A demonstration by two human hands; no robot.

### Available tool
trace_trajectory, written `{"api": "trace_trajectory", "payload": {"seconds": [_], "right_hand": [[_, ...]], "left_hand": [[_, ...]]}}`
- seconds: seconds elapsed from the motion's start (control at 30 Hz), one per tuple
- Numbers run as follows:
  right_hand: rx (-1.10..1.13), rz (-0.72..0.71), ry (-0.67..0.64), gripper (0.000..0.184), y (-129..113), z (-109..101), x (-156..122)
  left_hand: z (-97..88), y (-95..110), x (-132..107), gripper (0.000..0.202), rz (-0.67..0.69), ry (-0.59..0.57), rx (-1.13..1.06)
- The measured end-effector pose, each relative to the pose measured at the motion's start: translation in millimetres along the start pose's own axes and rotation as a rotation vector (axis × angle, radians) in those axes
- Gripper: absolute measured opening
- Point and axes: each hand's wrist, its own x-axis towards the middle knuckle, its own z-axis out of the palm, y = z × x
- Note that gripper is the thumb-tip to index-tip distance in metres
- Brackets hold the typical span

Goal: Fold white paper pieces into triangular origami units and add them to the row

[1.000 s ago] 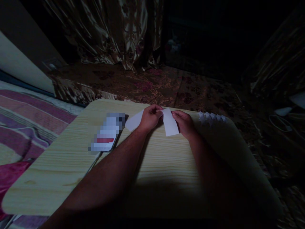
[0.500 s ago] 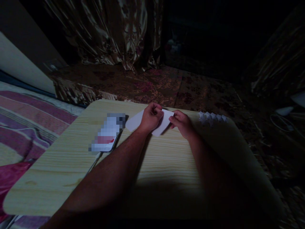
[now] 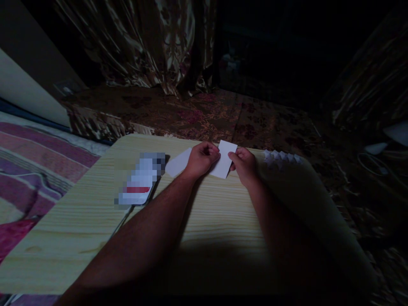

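Both of my hands hold one small white slip of paper (image 3: 225, 160) just above the far part of a light wooden table (image 3: 191, 221). My left hand (image 3: 201, 159) is closed and pinches the slip's left edge. My right hand (image 3: 244, 163) is closed and pinches its right edge. A second white slip (image 3: 177, 162) lies flat on the table, partly hidden behind my left hand. A row of small folded white paper pieces (image 3: 282, 157) sits at the table's far right edge, close to my right hand.
A phone (image 3: 140, 183), its screen blurred out, lies on the table left of my left forearm. A striped pink blanket (image 3: 35, 165) is at the left. Patterned dark fabric (image 3: 207, 114) and curtains fill the space beyond the table. The right side is very dark.
The slip has been turned in my fingers, from hanging down, to lying slanted, to standing more upright between both hands. The view has shifted slightly.
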Motion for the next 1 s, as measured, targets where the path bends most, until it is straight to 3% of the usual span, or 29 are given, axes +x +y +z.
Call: {"api": "trace_trajectory", "payload": {"seconds": [0.3,1.0], "right_hand": [[-0.175,-0.216,0.218,0.018,-3.8,9.1,-4.9],[-0.399,-0.416,0.128,0.011,2.1,8.0,-12.6]], "left_hand": [[1.3,7.1,-1.4,0.022,-0.028,-0.052,0.003],[-0.7,12.8,-0.8,0.037,-0.058,-0.040,0.024]]}}
